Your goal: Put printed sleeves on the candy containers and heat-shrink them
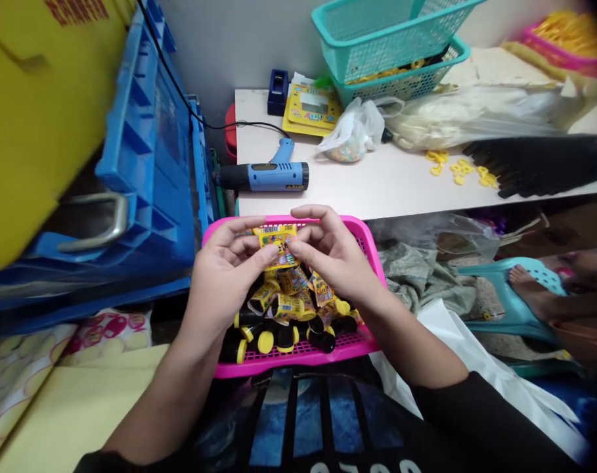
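Between my two hands is a small yellow printed label sleeve with a barcode along its upper edge. My left hand pinches its left side between thumb and fingers. On the opposite side, the thumb and fingers of my right hand grip it too. Both thumbs press on its front face. Directly below sits a pink basket on my lap side, holding several small black containers with yellow lids. Some of these containers wear loose yellow printed sleeves.
On the white table lie a blue heat gun, a plastic bag, yellow rings and black strips. Teal baskets stand behind. Blue crates rise at left. A person's foot rests on a teal stool.
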The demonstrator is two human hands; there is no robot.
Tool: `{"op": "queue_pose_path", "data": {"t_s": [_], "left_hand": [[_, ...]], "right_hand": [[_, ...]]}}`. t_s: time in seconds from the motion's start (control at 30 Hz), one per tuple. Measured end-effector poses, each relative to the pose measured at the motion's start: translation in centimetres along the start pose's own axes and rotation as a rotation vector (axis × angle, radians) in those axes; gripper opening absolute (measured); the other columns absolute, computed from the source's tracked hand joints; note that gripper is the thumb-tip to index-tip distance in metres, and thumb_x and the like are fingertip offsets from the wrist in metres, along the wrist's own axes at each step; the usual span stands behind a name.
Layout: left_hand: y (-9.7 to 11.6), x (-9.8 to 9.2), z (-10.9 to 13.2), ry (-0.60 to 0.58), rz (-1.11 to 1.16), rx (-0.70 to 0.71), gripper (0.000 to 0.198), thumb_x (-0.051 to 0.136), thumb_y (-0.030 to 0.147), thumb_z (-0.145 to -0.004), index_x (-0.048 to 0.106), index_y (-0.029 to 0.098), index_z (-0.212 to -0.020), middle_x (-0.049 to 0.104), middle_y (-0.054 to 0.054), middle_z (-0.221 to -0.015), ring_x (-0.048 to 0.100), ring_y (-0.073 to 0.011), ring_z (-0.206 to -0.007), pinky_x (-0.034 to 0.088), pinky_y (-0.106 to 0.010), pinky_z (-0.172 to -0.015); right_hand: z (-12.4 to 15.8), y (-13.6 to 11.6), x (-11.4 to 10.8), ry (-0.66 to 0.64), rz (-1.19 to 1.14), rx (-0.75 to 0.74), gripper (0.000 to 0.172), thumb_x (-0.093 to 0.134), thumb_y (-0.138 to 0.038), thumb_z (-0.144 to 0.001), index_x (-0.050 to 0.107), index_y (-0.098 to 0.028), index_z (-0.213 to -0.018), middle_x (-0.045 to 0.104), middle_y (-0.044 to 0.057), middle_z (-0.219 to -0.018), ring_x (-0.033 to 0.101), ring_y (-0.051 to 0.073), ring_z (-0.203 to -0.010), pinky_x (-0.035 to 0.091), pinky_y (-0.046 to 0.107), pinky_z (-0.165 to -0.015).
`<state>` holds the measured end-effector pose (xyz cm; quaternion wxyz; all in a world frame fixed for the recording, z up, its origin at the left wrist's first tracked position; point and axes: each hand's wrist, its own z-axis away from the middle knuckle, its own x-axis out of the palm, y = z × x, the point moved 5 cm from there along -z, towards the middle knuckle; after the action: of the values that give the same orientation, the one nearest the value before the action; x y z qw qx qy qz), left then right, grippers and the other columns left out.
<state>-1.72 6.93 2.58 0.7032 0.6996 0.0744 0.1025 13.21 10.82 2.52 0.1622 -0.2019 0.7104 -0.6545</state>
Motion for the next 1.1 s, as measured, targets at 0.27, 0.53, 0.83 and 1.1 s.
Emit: {"op": "queue_pose_path", "data": {"t_s": [0.27, 0.53, 0.83, 1.1], "left_hand": [[0.7, -3.4, -0.1, 0.113, -0.100, -0.008, 0.035, 0.083, 0.028, -0.068, 0.073, 0.022, -0.101, 0.069, 0.003, -0.068, 0.065, -0.0124, -0.059, 0.054, -0.021, -0.055], [0.6, -6.6, 0.1, 0.321, -0.113, 0.087, 0.017, 0.083, 0.036, -0.070, 0.078, 0.028, -0.084, 0.078, 0.002, -0.082, 0.073, -0.0172, -0.075, 0.061, -0.028, -0.072], [-1.0, -6.0, -0.1, 0.229, 0.159, -0.116, 0.031, 0.092, 0.040, -0.053, 0.078, 0.019, -0.072, 0.078, -0.003, -0.071, 0.072, -0.0167, -0.064, 0.060, -0.027, -0.066], [-1.7, -4.2, 0.1, 0.190, 0.109, -0.077, 0.024, 0.090, 0.040, -0.061, 0.080, 0.023, -0.075, 0.079, -0.002, -0.077, 0.074, -0.0148, -0.069, 0.059, -0.020, -0.065]], "right_hand": [[1.1, -2.2, 1.8, 0.025, 0.583, -0.322, 0.016, 0.050, -0.035, -0.098, 0.055, -0.022, -0.106, 0.061, 0.002, -0.086, 0.056, 0.018, -0.082, 0.043, 0.037, -0.078], [3.4, 2.0, 10.9, -0.466, 1.262, -0.497, 0.027, 0.045, -0.014, -0.096, 0.061, -0.009, -0.117, 0.068, 0.011, -0.087, 0.053, 0.026, -0.093, 0.039, 0.040, -0.076], [2.0, -2.3, 3.3, -0.283, 0.405, -0.299, 0.027, 0.063, -0.019, -0.083, 0.063, -0.019, -0.111, 0.064, 0.007, -0.101, 0.060, 0.017, -0.091, 0.050, 0.034, -0.082], [0.6, -2.0, -1.0, 0.069, -0.203, -0.133, 0.027, 0.078, -0.036, -0.077, 0.063, -0.020, -0.094, 0.065, -0.001, -0.080, 0.060, 0.009, -0.067, 0.050, 0.020, -0.059]]}}
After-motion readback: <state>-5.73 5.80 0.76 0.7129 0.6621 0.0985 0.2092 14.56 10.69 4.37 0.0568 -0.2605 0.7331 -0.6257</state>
